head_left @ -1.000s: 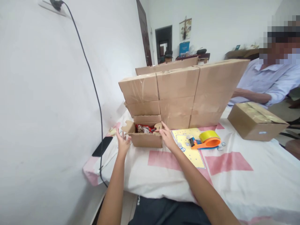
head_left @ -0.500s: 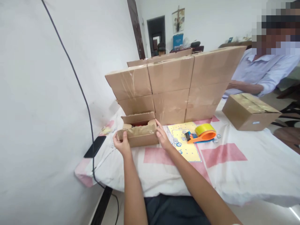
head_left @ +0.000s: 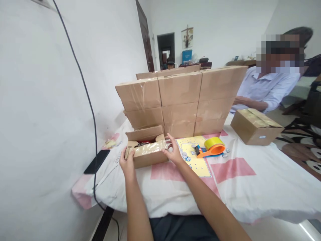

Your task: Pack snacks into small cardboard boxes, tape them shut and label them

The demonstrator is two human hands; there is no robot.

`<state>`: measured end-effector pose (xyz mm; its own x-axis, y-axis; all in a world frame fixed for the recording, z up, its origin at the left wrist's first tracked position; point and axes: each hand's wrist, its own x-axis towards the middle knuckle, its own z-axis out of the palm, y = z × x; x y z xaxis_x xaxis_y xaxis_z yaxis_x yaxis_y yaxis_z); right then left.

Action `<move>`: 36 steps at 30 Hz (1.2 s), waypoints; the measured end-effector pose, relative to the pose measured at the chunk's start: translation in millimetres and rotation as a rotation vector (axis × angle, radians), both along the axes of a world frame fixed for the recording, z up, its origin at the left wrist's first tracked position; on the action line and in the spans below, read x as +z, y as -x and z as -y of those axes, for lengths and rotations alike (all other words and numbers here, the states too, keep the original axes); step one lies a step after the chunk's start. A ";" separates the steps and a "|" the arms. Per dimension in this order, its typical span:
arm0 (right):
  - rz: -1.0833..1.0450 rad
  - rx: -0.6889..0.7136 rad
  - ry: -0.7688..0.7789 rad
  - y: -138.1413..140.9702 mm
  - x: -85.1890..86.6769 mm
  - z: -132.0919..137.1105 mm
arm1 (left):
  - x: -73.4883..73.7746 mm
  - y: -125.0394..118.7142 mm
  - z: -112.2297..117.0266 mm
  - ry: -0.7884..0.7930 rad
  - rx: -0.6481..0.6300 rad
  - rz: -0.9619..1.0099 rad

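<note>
A small cardboard box (head_left: 147, 154) sits on the cloth-covered table (head_left: 245, 187) in front of me, its near flap folded down over red packets inside and its far flap standing up. My left hand (head_left: 127, 162) grips the box's left end, fingers curled round the corner. My right hand (head_left: 172, 151) presses the right end of the near flap, fingers partly spread. An orange tape dispenser (head_left: 210, 148) with a yellow roll lies just right of my right hand.
A wall of stacked sealed cartons (head_left: 180, 100) stands right behind the small box. Another taped carton (head_left: 255, 125) lies at the right, by a seated person in a light shirt (head_left: 268, 90). A black phone (head_left: 96, 161) and cable (head_left: 92, 110) lie along the left wall.
The near flap has been folded down over the box's contents. My left hand moved from the open air to the box's left corner; my right hand stays at the right end.
</note>
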<state>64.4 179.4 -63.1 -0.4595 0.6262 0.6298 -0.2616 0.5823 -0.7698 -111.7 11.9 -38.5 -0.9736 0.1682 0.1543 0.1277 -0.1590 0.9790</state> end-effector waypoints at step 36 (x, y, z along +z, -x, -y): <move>-0.118 -0.792 0.481 -178.2 7.2 -22.8 | 50.4 -64.5 9.7 0.844 -0.231 -0.682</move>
